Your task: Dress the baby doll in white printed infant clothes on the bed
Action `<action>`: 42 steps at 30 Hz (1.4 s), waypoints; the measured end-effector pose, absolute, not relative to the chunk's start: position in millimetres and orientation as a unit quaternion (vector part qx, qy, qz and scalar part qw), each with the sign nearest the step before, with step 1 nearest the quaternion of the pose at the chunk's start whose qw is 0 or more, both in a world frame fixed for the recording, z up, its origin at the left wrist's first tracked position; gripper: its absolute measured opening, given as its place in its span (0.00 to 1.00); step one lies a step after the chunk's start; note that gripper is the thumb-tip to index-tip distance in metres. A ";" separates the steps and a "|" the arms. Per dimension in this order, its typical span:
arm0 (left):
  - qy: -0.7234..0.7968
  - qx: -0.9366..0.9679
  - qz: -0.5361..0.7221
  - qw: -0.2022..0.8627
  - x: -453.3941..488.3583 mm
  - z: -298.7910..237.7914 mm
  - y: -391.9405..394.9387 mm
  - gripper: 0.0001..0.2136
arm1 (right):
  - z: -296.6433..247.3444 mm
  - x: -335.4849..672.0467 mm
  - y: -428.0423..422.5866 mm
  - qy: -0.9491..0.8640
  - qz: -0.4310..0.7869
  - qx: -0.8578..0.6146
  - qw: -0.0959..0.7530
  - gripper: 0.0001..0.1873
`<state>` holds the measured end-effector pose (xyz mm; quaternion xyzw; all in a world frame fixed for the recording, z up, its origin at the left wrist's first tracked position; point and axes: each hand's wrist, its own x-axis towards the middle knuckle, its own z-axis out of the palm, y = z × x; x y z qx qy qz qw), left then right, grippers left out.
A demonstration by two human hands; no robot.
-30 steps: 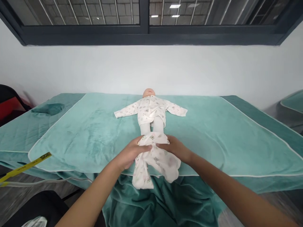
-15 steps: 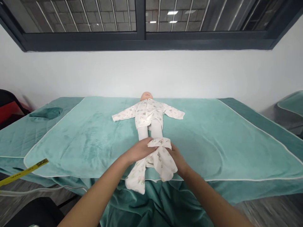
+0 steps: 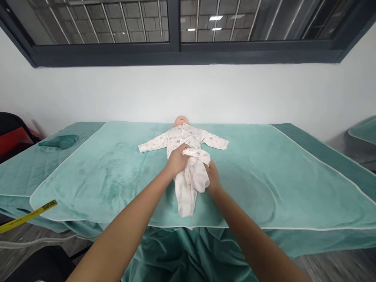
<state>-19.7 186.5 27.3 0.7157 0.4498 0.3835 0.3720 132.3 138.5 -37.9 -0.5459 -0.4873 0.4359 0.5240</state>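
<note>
A baby doll [image 3: 181, 120] lies on its back in the middle of the bed, arms spread, wearing a white printed top [image 3: 183, 135]. Over its lower body I hold small white printed pants [image 3: 190, 178], bunched at the waistband. My left hand [image 3: 178, 160] is closed on the waistband's left side. Closed at the right side, my right hand [image 3: 213, 176] has its fingers partly hidden by the cloth. One pant leg hangs toward me above the sheet; the doll's legs are hidden behind the pants and my hands.
A light green sheet [image 3: 117, 176] with white piping covers the bed. The face hole [image 3: 58, 142] is at the left. A yellow strip [image 3: 29, 216] crosses the lower left, near a black chair [image 3: 44, 264]. Behind the bed are a white wall [image 3: 132, 94] and a barred window.
Both hands have moved up the doll's legs toward its waist, carrying the pants with them. The doll's white legs, visible before, are now covered. Its top and arms look unchanged.
</note>
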 end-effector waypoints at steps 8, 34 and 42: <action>0.514 0.719 0.388 0.263 -23.6 11.9 202.5 0.10 | -38.7 143.1 167.0 -0.472 0.358 -0.595 0.543 0.12; 0.410 0.635 0.324 0.569 -82.1 44.3 191.1 0.14 | -58.1 147.0 141.8 -0.479 0.406 -0.513 0.585 0.22; 0.318 0.479 0.410 0.708 -111.9 15.7 183.5 0.13 | -39.3 144.3 141.0 -0.479 0.369 -0.534 0.591 0.21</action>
